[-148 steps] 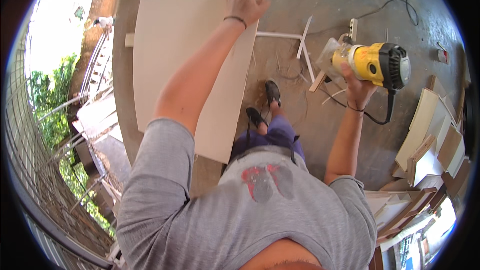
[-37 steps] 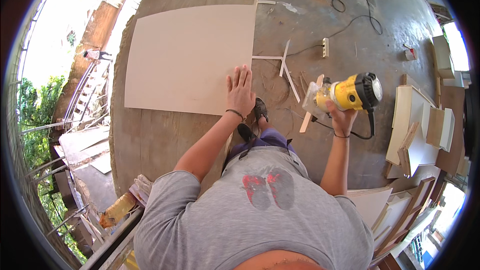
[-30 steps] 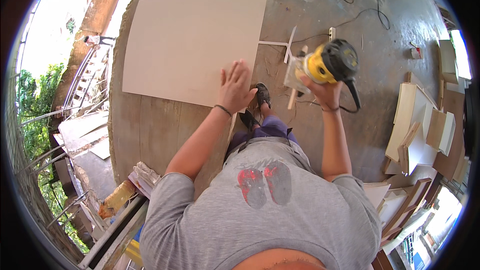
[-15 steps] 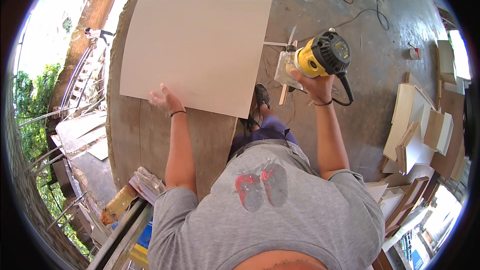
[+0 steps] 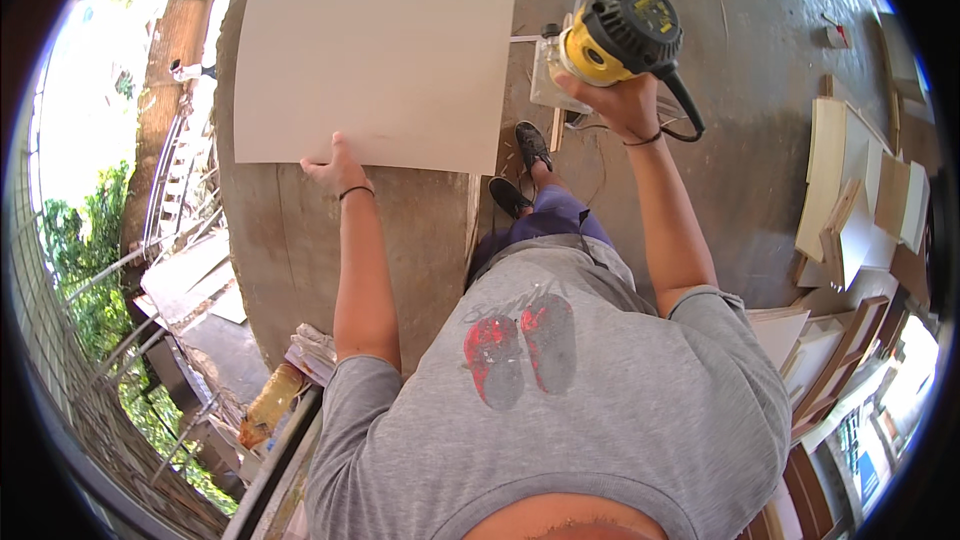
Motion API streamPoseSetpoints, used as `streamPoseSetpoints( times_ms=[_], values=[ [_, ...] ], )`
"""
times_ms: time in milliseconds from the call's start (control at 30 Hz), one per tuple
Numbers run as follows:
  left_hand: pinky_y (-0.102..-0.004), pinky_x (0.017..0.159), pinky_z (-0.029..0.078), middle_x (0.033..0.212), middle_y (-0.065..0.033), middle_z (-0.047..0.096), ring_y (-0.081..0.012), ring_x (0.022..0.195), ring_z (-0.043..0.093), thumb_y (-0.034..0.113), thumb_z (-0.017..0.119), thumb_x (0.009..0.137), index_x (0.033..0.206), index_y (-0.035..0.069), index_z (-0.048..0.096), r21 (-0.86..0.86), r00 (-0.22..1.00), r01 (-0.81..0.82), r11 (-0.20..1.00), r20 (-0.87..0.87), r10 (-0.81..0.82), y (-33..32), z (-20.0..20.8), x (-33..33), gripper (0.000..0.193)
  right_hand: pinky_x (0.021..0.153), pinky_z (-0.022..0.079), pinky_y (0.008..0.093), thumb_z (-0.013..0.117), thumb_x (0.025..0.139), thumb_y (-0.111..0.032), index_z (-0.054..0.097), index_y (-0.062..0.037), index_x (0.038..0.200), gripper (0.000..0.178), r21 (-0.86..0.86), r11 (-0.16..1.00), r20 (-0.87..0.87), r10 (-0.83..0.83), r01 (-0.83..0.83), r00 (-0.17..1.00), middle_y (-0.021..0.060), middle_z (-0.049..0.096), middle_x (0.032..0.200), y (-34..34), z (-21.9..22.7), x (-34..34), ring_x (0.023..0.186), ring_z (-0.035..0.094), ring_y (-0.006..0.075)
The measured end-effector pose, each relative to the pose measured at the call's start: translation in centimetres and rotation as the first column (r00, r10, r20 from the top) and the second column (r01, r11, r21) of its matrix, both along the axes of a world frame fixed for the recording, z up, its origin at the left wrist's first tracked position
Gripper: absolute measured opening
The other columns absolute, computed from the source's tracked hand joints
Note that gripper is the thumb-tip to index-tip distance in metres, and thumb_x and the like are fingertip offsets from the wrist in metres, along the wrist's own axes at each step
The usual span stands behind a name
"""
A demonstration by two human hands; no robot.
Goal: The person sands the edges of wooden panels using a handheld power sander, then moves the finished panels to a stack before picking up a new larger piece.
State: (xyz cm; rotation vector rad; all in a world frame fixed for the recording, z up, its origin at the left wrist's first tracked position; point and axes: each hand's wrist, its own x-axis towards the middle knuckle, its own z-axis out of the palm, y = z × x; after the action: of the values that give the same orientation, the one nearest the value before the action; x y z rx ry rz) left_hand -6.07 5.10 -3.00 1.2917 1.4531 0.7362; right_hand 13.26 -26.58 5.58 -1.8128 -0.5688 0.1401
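The broad table [image 5: 350, 240] bears the pale panel [image 5: 380, 60] flat, presumably because so wide a sheet needs support beneath; beyond the panel's right edge, the yellow-and-black power tool [image 5: 610, 35] is held tilted above the floor [image 5: 740, 200], which keeps it off the sheet's face; the right hand [image 5: 625, 108] wraps its body, likely to carry the weight one-handed; the left hand [image 5: 342, 173], well apart, meets the near edge, thumb over the top, perhaps for steadying; whether its fingers grip underneath, I cannot tell; the thin black cord [image 5: 683, 105] hangs beside the right wrist.
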Motion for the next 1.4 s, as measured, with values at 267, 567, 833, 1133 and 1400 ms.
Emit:
streamPoseSetpoints(
  times_ms=[267, 567, 833, 1133, 1400],
  values=[
    [-0.0465, 0.11, 0.025, 0.143, -0.022, 0.03, -0.0341, 0.135, 0.027, 0.039, 0.067, 0.08, 0.142, 0.0, 0.025, 0.289, 0.76, 0.43, 0.855, -0.628, -0.17, -1.0, -0.6, -0.3, 0.084, 0.078, 0.053, 0.0296, 0.083, 0.065, -0.025, 0.067, -0.0079, 0.099, 0.041, 0.03, 0.998, -0.022, 0.05, -0.05, 0.998, 0.006, 0.069, 0.095, 1.3, -1.4, 0.2, 0.086, 0.066, 0.0141],
    [-0.0473, 0.114, 0.013, 0.152, -0.007, 0.025, -0.0283, 0.142, 0.015, 0.062, 0.075, 0.055, 0.14, 0.015, 0.04, 0.214, 0.133, 0.973, -0.084, -0.823, -0.552, -1.5, 1.7, -0.5, 0.103, 0.083, 0.051, 0.03, 0.085, 0.061, -0.033, 0.057, -0.0042, 0.107, 0.061, -0.064, 0.99, 0.084, 0.129, -0.124, 0.988, 0.0065, 0.067, 0.097, 5.7, -4.8, 0.9, 0.09, 0.064, 0.0161],
    [-0.0423, 0.116, 0.012, 0.153, -0.0006, 0.02, -0.0201, 0.142, 0.014, 0.065, 0.072, 0.057, 0.141, 0.02, 0.039, 0.176, 0.115, 0.982, -0.067, -0.842, -0.528, -2.0, 1.6, -0.1, 0.1, 0.076, 0.053, 0.0292, 0.081, 0.068, -0.028, 0.066, -0.0059, 0.101, 0.043, -0.015, 0.989, 0.217, 0.147, -0.147, 0.965, 0.0052, 0.069, 0.094, 7.3, -4.9, 1.9, 0.084, 0.065, 0.0134],
    [-0.0417, 0.116, 0.014, 0.152, -0.0009, 0.024, -0.0196, 0.141, 0.018, 0.056, 0.078, 0.055, 0.139, 0.018, 0.043, 0.222, 0.165, 0.974, -0.034, -0.808, -0.565, -2.5, 1.9, 0.1, 0.098, 0.075, 0.054, 0.0323, 0.082, 0.064, -0.032, 0.066, -0.0074, 0.099, 0.046, -0.079, 0.995, 0.232, 0.079, -0.062, 0.97, 0.0074, 0.069, 0.093, 7.5, -3.8, 1.0, 0.083, 0.067, 0.0184],
    [-0.0408, 0.116, 0.013, 0.152, 0.0002, 0.025, -0.0183, 0.141, 0.018, 0.055, 0.077, 0.056, 0.137, 0.018, 0.045, 0.243, 0.189, 0.97, -0.017, -0.794, -0.577, -2.5, 1.6, 0.1, 0.096, 0.074, 0.054, 0.0324, 0.082, 0.064, -0.033, 0.067, -0.0084, 0.097, 0.043, -0.057, 0.996, 0.291, 0.077, -0.063, 0.954, 0.0056, 0.07, 0.09, 7.4, -3.7, -1.3, 0.082, 0.067, 0.0168]
  ],
)
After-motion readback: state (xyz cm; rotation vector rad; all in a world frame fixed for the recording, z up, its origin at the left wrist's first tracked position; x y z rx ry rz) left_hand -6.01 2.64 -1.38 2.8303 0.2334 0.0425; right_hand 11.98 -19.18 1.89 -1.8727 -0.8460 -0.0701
